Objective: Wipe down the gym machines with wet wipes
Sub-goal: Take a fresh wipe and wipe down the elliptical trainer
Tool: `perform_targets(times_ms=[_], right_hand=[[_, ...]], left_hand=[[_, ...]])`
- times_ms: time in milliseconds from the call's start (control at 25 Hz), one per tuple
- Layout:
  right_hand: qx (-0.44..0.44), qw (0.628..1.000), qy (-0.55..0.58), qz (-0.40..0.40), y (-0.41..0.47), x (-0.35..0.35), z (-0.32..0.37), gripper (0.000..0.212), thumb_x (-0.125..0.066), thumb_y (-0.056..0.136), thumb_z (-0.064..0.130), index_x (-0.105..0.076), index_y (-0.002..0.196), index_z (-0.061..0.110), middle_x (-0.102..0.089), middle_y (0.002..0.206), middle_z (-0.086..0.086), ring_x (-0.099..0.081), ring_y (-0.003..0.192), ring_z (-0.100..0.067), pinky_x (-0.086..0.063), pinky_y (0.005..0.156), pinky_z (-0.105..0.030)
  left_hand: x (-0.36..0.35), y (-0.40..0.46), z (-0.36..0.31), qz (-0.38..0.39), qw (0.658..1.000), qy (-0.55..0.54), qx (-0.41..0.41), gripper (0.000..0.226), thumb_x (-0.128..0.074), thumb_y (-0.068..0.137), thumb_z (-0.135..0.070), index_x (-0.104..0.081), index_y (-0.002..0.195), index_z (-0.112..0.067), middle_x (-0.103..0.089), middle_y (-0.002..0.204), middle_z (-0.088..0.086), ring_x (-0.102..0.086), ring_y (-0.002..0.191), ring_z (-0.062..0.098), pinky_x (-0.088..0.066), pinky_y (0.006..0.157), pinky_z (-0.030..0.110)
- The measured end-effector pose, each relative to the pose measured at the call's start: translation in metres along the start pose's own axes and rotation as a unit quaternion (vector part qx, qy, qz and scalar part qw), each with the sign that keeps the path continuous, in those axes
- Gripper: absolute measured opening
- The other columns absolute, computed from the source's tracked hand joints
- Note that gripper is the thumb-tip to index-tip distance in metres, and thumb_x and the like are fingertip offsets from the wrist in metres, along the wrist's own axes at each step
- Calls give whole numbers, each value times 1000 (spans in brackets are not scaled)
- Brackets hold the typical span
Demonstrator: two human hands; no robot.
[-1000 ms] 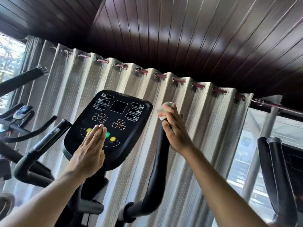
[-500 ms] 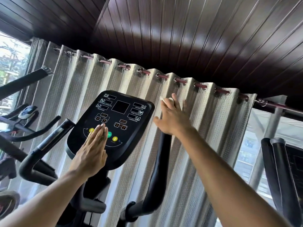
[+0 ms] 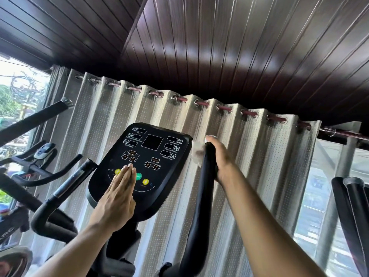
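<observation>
Right hand now wrapped round the handlebar, wipe pressed beneath it.

Half a second ago the right hand [image 3: 220,158] lay flat over the bar's tip; now it grips the black right handlebar [image 3: 201,194] near its top, the white wet wipe [image 3: 196,153] bunched at its 9 o'clock side against the bar. The left hand [image 3: 117,198] stays flat, fingers straight and together, on the console [image 3: 151,156] at its 7 o'clock corner, covering the buttons.
</observation>
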State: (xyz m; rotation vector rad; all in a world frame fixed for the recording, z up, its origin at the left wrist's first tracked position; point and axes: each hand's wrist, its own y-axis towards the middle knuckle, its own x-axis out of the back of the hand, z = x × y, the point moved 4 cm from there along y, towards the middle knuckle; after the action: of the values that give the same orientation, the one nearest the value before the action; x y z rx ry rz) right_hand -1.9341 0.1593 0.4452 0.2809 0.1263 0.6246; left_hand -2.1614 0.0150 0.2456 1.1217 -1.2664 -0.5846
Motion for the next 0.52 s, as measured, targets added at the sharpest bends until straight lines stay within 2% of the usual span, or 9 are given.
perform_targets(times_ms=[120, 200, 320, 440, 520], right_hand=[[-9, 977, 189, 101, -9, -7, -2, 50, -58, 93, 49, -75, 73, 6, -65, 82, -15, -60, 66, -22, -48, 66, -33], [4, 961, 245, 130, -16, -9, -2, 52, -59, 92, 50, -76, 76, 4, -60, 81, -12, -54, 64, -20, -41, 64, -33], [-25, 949, 275, 151, -37, -11, -16, 62, -58, 92, 59, -74, 74, 2, -53, 72, -10, -50, 60, -22, -37, 64, -36], [-30, 958, 220, 182, -79, -8, -46, 71, -51, 93, 67, -74, 76, 1, -57, 67, -16, -52, 59, -28, -39, 70, -39], [-39, 958, 207, 195, -100, -7, -57, 71, -51, 94, 66, -73, 77, 0, -57, 67, -18, -53, 61, -30, -41, 73, -41]], left_hand=[[-2, 0, 0, -1, 1000, 4, 1, 78, -32, 89, -21, -16, 162, -1, -10, 172, 11, -9, 160, 24, -8, 129, 36], [-3, -1, 0, -8, 1000, 5, -3, 77, -31, 89, -21, -17, 162, -1, -11, 172, 12, -10, 160, 24, -10, 129, 37], [-2, 0, 1, 7, 1000, 2, -1, 78, -31, 88, -20, -16, 162, -1, -11, 172, 12, -10, 160, 25, -9, 129, 36], [-4, -2, 1, 2, 1000, 0, 0, 78, -33, 88, -19, -14, 163, -2, -8, 173, 11, -9, 160, 25, -10, 129, 37], [-5, -4, -1, -2, 1000, 9, -6, 80, -35, 88, -17, -11, 163, -3, -7, 173, 12, -7, 160, 25, -7, 129, 36]])
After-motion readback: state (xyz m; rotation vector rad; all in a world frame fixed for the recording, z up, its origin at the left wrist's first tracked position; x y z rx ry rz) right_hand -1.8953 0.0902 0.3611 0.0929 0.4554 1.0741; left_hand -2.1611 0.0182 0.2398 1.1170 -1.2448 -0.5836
